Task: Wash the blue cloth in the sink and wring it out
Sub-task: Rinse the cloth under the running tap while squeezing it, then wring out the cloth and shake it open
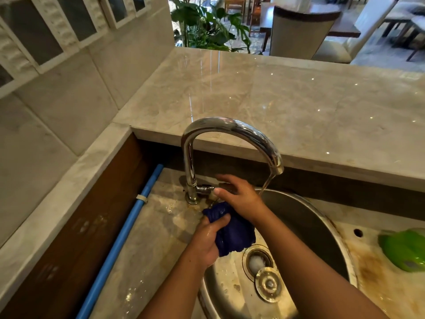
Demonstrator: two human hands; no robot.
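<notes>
Hanging at the left edge of the sink [310, 226], the blue cloth [236, 236] is dark, looks wet and is all bunched up. The left hand [207, 240] holds it tight, with its fingers [220, 221] curled round the bunch. The right hand [241, 199] is up by the tap handle [203, 188]. Its fingers are stretched out and hold nothing. I cannot tell if they touch the handle.

A thin line of water [266, 183] runs from the tap [230, 127] into the sink, beside the cloth and not on it. So I think the washing is part way or nearly done. The wringing is left to do, as only one hand is on the cloth and it does not look twisted.

The plug [268, 284] lies next to the drain [257, 261]. The tabletop [161, 238] by the sink is wet. A green thing [404, 249] sits off to the right.
</notes>
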